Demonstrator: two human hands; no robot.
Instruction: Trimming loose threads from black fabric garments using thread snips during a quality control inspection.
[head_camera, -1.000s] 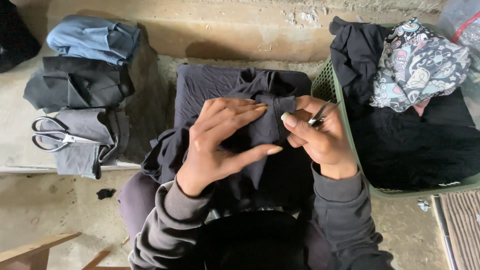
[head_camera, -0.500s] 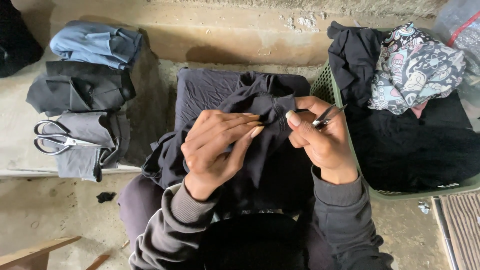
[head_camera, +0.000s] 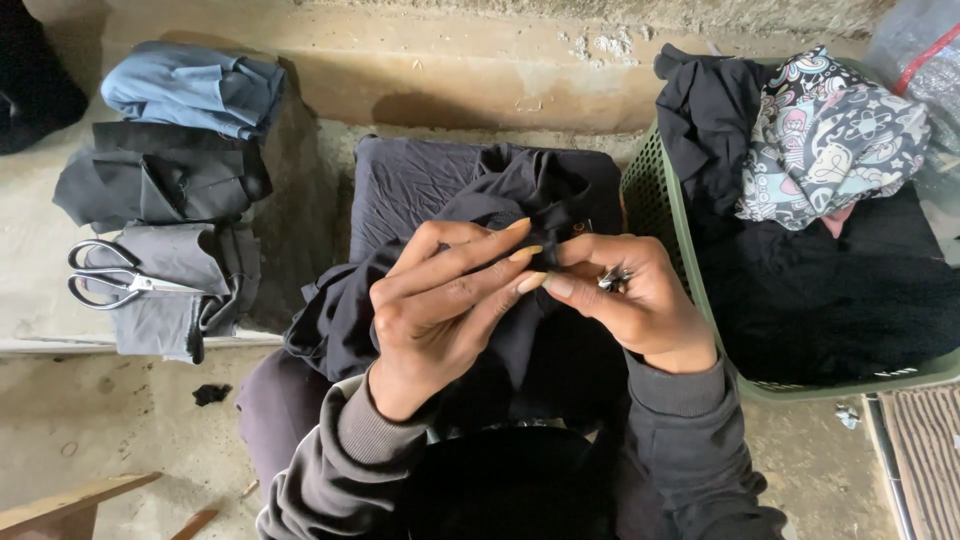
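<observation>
We should keep the dark garment (head_camera: 470, 290) on our lap taut, left hand (head_camera: 440, 310) pinching its fold while the right hand (head_camera: 630, 300), closed on small snips (head_camera: 612, 280), works close.

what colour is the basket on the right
Green, a perforated plastic basket, seen best in the head view.

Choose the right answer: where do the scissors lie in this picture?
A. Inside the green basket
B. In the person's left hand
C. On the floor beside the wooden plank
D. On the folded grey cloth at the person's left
D: the scissors rest on the folded grey cloth at the person's left, below the dark and blue folded pieces, apart from both hands and far from the green basket.
</observation>
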